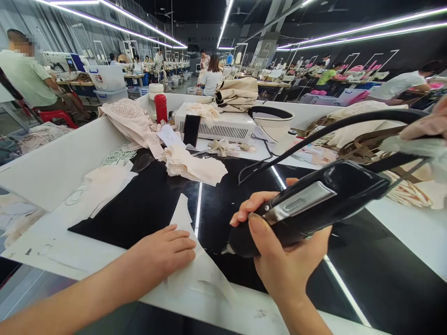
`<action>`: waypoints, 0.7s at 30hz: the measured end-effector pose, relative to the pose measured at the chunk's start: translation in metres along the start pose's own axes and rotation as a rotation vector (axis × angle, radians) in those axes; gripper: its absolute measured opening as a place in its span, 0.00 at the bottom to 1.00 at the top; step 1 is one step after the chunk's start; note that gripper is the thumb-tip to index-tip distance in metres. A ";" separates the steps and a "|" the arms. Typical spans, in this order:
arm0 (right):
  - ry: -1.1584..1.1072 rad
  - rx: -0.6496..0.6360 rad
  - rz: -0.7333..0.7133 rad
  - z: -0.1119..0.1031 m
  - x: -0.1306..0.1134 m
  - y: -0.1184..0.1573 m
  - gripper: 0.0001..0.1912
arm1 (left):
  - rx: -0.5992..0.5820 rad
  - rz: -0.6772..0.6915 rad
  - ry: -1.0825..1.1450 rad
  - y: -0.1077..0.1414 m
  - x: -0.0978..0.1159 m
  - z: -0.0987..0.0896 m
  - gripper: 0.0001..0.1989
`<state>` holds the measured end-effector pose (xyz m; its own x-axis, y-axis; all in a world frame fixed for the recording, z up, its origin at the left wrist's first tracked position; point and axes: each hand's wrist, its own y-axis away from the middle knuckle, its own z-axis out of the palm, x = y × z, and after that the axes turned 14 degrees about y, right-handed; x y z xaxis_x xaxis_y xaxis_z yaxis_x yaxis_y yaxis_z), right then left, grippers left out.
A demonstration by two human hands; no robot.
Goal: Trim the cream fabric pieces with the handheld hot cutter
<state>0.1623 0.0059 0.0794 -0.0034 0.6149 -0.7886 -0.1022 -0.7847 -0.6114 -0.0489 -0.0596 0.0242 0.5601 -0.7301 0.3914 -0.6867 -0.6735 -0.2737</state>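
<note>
My right hand [289,260] is wrapped round a black corded hand tool [300,204] that looks like a glue gun, with a silver lever along its side. Its small pointed nozzle [228,250] points left and down, just above the black tabletop [223,204] and apart from the cloth. Palm down, my left hand [169,249] lies with its fingers stretched out on a thin cream fabric piece [195,265]. One narrow end of that piece reaches away from me; the near end curves over the table's front edge.
A stack of cream fabric pieces [193,165] lies beyond my hands, near a dark phone [192,130]. Behind stand a red bottle [161,108] and a white vented box [216,122]. A thick black cable [335,125] arches over the right side. More cloth [108,179] lies left.
</note>
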 end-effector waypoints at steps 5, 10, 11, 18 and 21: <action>0.177 -0.030 0.003 -0.013 0.001 -0.010 0.21 | -0.003 -0.150 -0.300 -0.010 -0.001 0.003 0.12; 0.057 0.066 0.090 -0.021 -0.001 -0.010 0.22 | -0.013 -0.360 -0.487 -0.025 0.019 0.018 0.08; 0.021 0.072 0.091 -0.023 -0.002 -0.009 0.24 | -0.022 -0.384 -0.475 -0.028 0.023 0.019 0.08; -0.097 0.059 0.027 -0.025 -0.001 0.000 0.25 | 0.053 -0.293 -0.418 -0.030 0.025 0.011 0.11; -0.096 0.087 0.011 -0.022 0.005 -0.002 0.25 | 0.053 -0.142 -0.358 -0.034 0.022 0.008 0.11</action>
<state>0.1842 0.0093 0.0754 -0.1002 0.6139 -0.7830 -0.1878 -0.7845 -0.5910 -0.0097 -0.0534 0.0349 0.7806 -0.6170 0.0998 -0.5710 -0.7689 -0.2876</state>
